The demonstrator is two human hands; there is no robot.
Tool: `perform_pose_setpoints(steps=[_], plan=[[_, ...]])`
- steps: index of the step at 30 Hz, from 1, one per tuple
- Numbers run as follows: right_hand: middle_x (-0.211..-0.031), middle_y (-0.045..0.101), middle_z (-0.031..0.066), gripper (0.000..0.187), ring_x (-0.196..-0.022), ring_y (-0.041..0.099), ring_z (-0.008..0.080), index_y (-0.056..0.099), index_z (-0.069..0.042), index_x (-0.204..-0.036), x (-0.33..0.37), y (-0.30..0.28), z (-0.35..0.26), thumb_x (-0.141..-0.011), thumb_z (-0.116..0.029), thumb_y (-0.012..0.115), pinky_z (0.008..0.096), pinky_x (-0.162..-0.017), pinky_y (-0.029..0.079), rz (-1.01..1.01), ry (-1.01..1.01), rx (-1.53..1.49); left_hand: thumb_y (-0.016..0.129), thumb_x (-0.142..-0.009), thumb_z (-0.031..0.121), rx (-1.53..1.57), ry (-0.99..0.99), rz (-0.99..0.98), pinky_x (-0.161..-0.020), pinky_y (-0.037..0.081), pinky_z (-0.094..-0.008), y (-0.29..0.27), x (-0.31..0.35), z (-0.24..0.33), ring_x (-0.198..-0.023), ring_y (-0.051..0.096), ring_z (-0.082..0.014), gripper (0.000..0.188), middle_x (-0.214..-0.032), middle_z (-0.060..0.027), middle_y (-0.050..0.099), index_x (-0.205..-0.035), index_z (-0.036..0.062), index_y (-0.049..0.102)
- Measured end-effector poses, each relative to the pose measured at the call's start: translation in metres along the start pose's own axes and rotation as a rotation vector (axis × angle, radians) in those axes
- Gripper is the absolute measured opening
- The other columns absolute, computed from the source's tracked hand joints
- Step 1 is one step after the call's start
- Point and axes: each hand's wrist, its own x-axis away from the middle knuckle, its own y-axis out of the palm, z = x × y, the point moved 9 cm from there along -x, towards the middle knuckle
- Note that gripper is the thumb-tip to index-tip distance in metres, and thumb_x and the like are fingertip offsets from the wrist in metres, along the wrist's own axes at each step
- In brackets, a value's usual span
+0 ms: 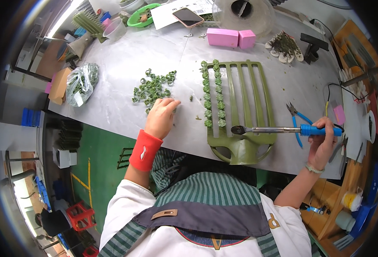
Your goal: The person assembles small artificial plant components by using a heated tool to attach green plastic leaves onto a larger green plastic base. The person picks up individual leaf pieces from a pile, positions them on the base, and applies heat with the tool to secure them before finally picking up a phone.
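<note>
My right hand (321,143) grips the blue handle of a soldering iron (279,129). The iron's dark, broad tip reaches left over an olive-green slatted frame (247,147) lying flat on the table. Small knobby green pieces (220,97) line its two leftmost bars, while the bars further right are bare. Away to the left, my left hand (161,116), with a red wristband, is at the near edge of a loose pile of small green pieces (152,88). Its fingertips are drawn together; what they pinch, if anything, is hidden. One stray green piece (191,98) lies between pile and frame.
Blue-handled pliers (298,122) lie right of the frame. Pink blocks (222,37), a stained glove (284,47) and a phone (188,17) are at the back. A clear bag of green pieces (82,84) sits at the left beside a cardboard box (59,85).
</note>
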Motion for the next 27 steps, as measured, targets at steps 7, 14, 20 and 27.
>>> perform_pose_setpoints(steps=[7, 14, 20, 27], plan=[[-0.071, 0.059, 0.0053, 0.027, -0.051, 0.052, 0.0113, 0.06, -0.002, -0.078, -0.018, 0.002, 0.001, -0.092, -0.025, 0.061, 0.0231, -0.048, 0.042, 0.122, 0.006, -0.021, 0.073, -0.077, 0.007, 0.213, -0.261, -0.049, -0.066, 0.053, -0.0297, 0.0, -0.028, -0.029, -0.067, 0.062, -0.0194, 0.023, -0.08, -0.007, 0.058, -0.099, 0.0068, 0.066], [-0.074, 0.063, 0.0049, 0.024, -0.056, 0.06, 0.013, 0.063, 0.0, -0.085, -0.057, 0.027, 0.033, -0.092, -0.023, 0.062, 0.0253, -0.053, 0.05, 0.11, -0.018, -0.022, 0.067, -0.087, 0.008, 0.878, -0.343, -0.14, -0.08, 0.05, -0.0227, 0.025, -0.108, 0.0, -0.085, 0.064, -0.0099, 0.023, -0.092, -0.0061, 0.069, -0.11, 0.0007, 0.066], [-0.076, 0.064, 0.0075, 0.026, -0.057, 0.062, 0.0142, 0.062, 0.001, -0.085, -0.081, 0.06, 0.061, -0.093, -0.023, 0.06, 0.0263, -0.054, 0.053, 0.032, -0.034, -0.023, 0.067, -0.086, 0.007, 0.882, -0.234, -0.138, -0.08, 0.05, -0.0259, 0.066, -0.162, 0.014, -0.088, 0.063, -0.012, 0.025, -0.094, -0.0074, 0.069, -0.111, 0.0038, 0.067], [-0.074, 0.064, 0.0076, 0.026, -0.057, 0.063, 0.0148, 0.062, 0.002, -0.084, -0.092, 0.062, 0.083, -0.094, -0.022, 0.059, 0.0267, -0.055, 0.055, 0.042, -0.005, -0.052, 0.075, -0.077, 0.013, 0.383, -0.051, 0.045, -0.083, 0.047, -0.034, 0.082, -0.189, 0.03, -0.091, 0.06, -0.0195, 0.021, -0.087, -0.0057, 0.069, -0.097, 0.0118, 0.071]])
